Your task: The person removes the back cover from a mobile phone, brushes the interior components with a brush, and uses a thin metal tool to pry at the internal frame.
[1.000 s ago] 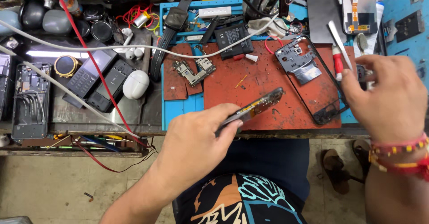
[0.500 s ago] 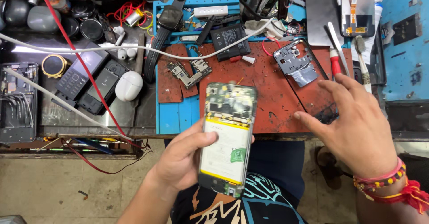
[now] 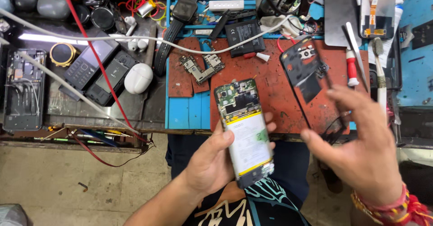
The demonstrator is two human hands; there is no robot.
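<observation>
So now the left hand (image 3: pixel 212 163) has the opened phone (image 3: pixel 245 131) flipped battery-up and gripped tight, while the right hand (image 3: pixel 361 149) has lifted off the mat (image 3: pixel 270 86), fingers loose and empty.

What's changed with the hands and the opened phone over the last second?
The left hand has turned the opened phone from edge-on to face up, its battery and circuit board showing, and drawn it nearer the body. The right hand has left the mat's right edge and now hovers open beside the phone, not touching it. The red mat and the black back cover stayed put.
</observation>
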